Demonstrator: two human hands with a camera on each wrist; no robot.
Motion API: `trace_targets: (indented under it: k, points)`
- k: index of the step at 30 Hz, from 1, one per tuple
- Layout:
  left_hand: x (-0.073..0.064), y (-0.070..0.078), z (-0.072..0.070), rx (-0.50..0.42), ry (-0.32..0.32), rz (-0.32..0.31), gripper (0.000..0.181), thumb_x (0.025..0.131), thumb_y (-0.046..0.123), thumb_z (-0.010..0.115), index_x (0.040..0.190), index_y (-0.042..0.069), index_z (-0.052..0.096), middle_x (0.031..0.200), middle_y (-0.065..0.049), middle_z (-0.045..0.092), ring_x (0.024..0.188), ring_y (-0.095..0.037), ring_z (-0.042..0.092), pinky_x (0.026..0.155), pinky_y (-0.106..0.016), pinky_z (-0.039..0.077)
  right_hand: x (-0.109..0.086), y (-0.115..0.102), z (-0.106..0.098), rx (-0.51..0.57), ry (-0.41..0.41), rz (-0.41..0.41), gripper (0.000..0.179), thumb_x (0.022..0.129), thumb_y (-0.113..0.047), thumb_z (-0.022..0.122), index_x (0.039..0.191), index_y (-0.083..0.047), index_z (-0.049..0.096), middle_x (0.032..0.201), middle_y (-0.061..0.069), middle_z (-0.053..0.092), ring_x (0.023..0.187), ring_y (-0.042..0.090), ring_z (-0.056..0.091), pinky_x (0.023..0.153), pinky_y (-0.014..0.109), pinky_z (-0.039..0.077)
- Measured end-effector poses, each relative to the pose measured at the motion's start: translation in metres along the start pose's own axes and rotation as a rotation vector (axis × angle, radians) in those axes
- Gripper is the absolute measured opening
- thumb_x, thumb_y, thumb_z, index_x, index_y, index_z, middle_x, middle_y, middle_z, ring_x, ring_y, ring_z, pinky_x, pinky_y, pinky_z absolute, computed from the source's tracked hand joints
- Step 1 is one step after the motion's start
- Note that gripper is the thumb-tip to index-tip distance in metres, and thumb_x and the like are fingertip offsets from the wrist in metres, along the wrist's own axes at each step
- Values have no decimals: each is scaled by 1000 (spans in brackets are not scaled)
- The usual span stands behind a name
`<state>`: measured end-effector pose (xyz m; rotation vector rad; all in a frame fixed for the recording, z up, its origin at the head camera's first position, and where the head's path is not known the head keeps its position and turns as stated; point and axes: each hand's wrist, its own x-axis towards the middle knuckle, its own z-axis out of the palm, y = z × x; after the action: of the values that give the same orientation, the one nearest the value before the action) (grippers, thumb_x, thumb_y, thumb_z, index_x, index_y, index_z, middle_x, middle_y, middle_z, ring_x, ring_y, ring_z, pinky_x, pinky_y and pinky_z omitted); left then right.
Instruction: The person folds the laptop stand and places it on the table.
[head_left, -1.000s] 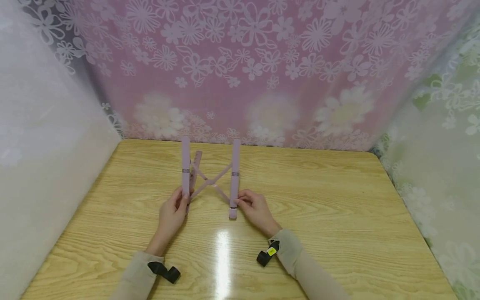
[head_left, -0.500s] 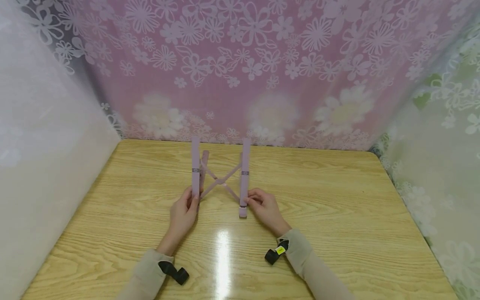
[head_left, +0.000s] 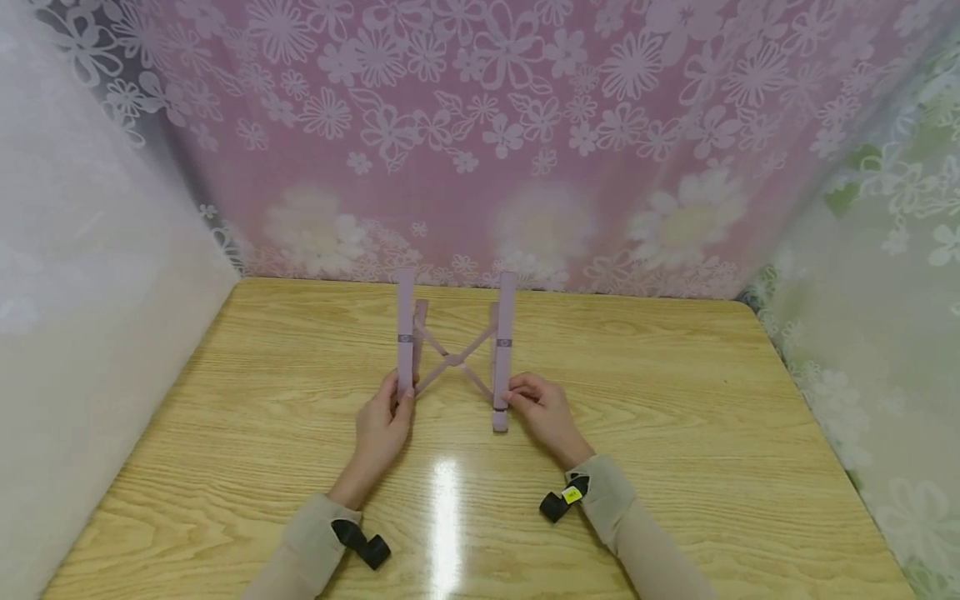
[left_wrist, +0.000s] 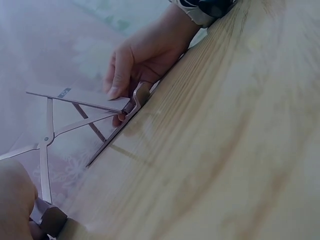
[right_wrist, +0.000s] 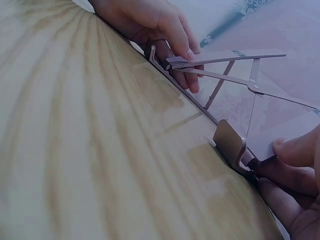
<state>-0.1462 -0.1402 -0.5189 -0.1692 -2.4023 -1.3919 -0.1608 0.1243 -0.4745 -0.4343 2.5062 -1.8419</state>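
Note:
A lilac folding laptop stand [head_left: 505,333] stands unfolded on the table, its two raised rails joined by crossed bars [head_left: 453,360]. My left hand [head_left: 384,421] grips the near end of the left rail [head_left: 406,362], thumb on top. At the near end of the right rail, my right hand [head_left: 547,417] pinches the side between thumb and fingers. The right wrist view shows an upturned front hook [right_wrist: 230,144] beside the right fingers. In the left wrist view, the nearer left hand [left_wrist: 15,200] is partly cut off by the frame edge.
The stand rests on a wood-grain table [head_left: 675,417] with a glossy light streak in front. A pink floral curtain [head_left: 465,125] hangs behind the far edge. Pale sheets [head_left: 112,250] close off both sides. Black straps [head_left: 363,542] sit on both wrists.
Both hands have shifted the laptop stand to the right across the table, with their hold kept. The far right lower leg, hidden at first, now shows beside its rail.

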Motion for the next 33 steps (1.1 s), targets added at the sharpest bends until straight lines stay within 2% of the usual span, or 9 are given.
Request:
trace_targets:
  k: [3,7,9,15,18,23,33]
  points:
    - [0,1,4,24,16,25,25,97,6,57,122,7,64,104,-12,74,93,-28,69,73,-51,53,0,4,-3,-2,12,-12,8,90,6,66,94,12,67,86,23,72,81,25,69,73,19,49]
    - [0,3,8,38,21,27,27,97,3,53,121,8,65,103,-13,73,84,-29,67,68,-52,50,-1,8,-8,-4,19,-24,8,90,5,66,94,11,67,85,24,71,79,22,68,73,18,48]
    - [-1,4,10,33,17,24,28,97,2,53,121,8,65,105,-13,73,86,-29,67,69,-51,50,-1,9,-10,-5,19,-24,8,90,5,66,94,12,67,85,24,71,79,22,68,73,18,48]
    - [-1,8,18,39,22,70,27,96,0,53,120,5,64,104,-12,73,85,-28,67,68,-51,50,-4,9,-18,-11,25,3,7,90,5,66,94,11,67,85,23,71,80,21,67,73,19,48]
    - [-2,9,22,39,26,86,27,96,-1,53,120,4,64,97,-12,73,79,-26,65,65,-48,49,-5,9,-21,-19,27,5,7,90,5,66,94,10,67,85,22,71,80,22,67,73,19,48]
    - [-2,13,27,41,31,85,26,96,-1,53,118,5,64,87,-10,71,71,-24,59,61,-43,47,-6,8,-26,-22,26,6,7,90,5,66,93,11,67,86,24,71,80,22,68,73,19,48]
    - [-3,19,35,35,33,69,28,94,-3,54,119,6,64,87,-9,70,72,-26,60,61,-46,48,-6,11,-34,-8,34,8,7,89,8,66,92,13,67,86,26,70,79,20,68,71,19,49]
